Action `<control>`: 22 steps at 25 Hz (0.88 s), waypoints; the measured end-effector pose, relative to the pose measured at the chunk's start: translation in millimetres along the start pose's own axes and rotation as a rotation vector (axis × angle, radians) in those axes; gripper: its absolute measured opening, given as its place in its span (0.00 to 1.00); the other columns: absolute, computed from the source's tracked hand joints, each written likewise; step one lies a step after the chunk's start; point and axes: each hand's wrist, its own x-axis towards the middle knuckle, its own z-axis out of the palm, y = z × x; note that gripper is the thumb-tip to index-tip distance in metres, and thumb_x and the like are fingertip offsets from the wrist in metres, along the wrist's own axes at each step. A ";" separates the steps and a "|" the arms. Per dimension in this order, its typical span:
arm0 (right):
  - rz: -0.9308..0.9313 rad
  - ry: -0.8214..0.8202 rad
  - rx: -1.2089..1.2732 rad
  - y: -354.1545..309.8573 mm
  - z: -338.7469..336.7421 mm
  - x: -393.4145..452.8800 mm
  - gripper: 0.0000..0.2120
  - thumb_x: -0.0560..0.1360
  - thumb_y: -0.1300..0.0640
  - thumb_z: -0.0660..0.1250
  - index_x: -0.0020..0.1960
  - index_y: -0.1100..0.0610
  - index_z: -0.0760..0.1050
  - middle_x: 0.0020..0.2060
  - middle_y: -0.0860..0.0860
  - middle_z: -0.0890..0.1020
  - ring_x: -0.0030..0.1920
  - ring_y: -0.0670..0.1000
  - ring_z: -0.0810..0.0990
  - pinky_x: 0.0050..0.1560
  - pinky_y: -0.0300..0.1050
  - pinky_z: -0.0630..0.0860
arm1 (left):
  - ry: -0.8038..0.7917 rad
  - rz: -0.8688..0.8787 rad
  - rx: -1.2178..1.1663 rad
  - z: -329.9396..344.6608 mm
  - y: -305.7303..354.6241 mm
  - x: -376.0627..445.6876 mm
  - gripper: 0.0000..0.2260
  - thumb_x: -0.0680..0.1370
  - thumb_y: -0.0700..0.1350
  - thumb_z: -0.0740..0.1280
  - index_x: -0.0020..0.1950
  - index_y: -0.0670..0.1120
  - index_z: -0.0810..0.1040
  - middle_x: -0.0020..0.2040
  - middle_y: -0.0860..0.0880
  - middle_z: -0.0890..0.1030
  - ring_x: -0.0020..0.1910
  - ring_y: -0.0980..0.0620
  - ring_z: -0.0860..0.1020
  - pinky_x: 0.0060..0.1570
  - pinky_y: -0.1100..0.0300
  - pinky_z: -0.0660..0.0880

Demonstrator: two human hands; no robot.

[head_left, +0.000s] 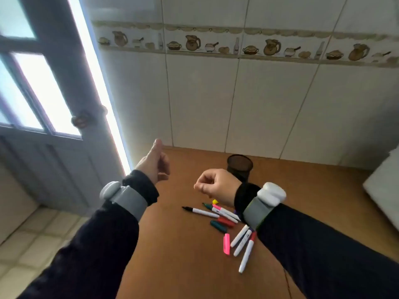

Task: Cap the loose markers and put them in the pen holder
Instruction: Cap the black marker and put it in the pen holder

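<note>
Several loose white markers lie on the brown table [183, 266]: one with a bare black tip [200, 211], a green-tipped and pink-tipped pair [224, 212], and three more [244, 244] beside my right forearm. Separate caps lie among them: teal [218, 226], red [226, 221], pink [226, 244], yellow [215, 201]. A dark mesh pen holder [240, 167] stands upright near the wall, partly behind my right hand. My left hand [154, 164] hovers in a fist with the thumb up, holding nothing. My right hand [216, 185] is curled shut above the markers, empty as far as I can see.
A white tiled wall [259, 93] runs along the table's far edge. A white object [382, 182] sits at the right edge of the table. A glazed door [43, 104] and tiled floor [32, 244] are on the left, beyond the table's left edge.
</note>
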 end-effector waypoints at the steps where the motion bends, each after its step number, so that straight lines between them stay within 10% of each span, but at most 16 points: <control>1: 0.008 -0.052 -0.134 5.9 11.1 10.9 0.06 0.74 0.54 0.68 0.45 0.56 0.80 0.37 0.48 0.79 0.41 0.49 0.78 0.44 0.44 0.74 | 0.042 -0.002 0.033 -6.9 -4.7 1.6 0.27 0.78 0.62 0.52 0.26 0.46 0.67 0.25 0.49 0.69 0.28 0.49 0.67 0.32 0.59 0.67; 10: 0.210 -0.273 -0.880 61.3 76.2 83.9 0.14 0.74 0.59 0.63 0.59 0.60 0.74 0.59 0.57 0.77 0.58 0.61 0.78 0.54 0.50 0.75 | 0.182 -0.084 0.161 -35.7 -50.2 36.1 0.25 0.79 0.59 0.53 0.27 0.46 0.67 0.29 0.48 0.69 0.30 0.49 0.69 0.37 0.57 0.69; 22: 0.285 -0.086 -0.568 61.9 23.7 67.9 0.06 0.74 0.56 0.60 0.49 0.57 0.66 0.44 0.55 0.75 0.44 0.58 0.74 0.41 0.46 0.69 | 0.035 -0.070 0.434 15.1 -72.4 49.0 0.17 0.79 0.49 0.58 0.30 0.47 0.70 0.29 0.47 0.72 0.33 0.48 0.71 0.38 0.54 0.70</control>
